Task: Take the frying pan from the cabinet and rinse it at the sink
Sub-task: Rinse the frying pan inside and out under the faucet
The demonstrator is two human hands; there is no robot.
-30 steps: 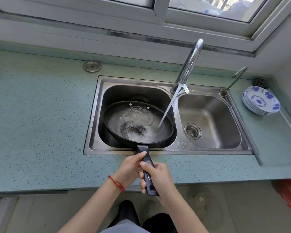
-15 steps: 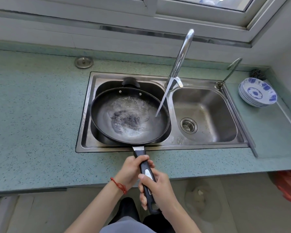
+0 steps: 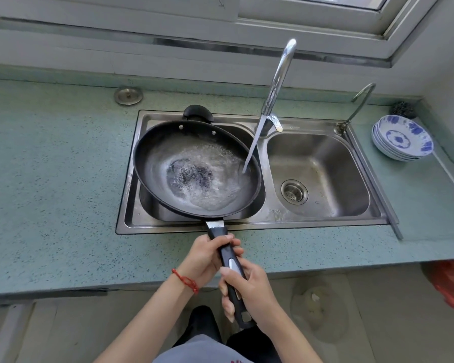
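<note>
A: Both hands on the handle [image 3: 227,255]! Left hand [image 3: 203,260] wrapped round it higher up, right hand [image 3: 249,289] clamped lower.

B: Frying pan [image 3: 197,167] hangs mid-frame over the sink's [image 3: 323,224] left basin, water hitting it; possibly tilted, hard to judge.

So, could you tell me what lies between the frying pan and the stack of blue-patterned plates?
In the head view, the right sink basin with its drain lies between the frying pan and the plates.

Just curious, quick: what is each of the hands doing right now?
Left hand: grips the pan handle, nearer the pan.
Right hand: grips the same handle, nearer its end.
</note>
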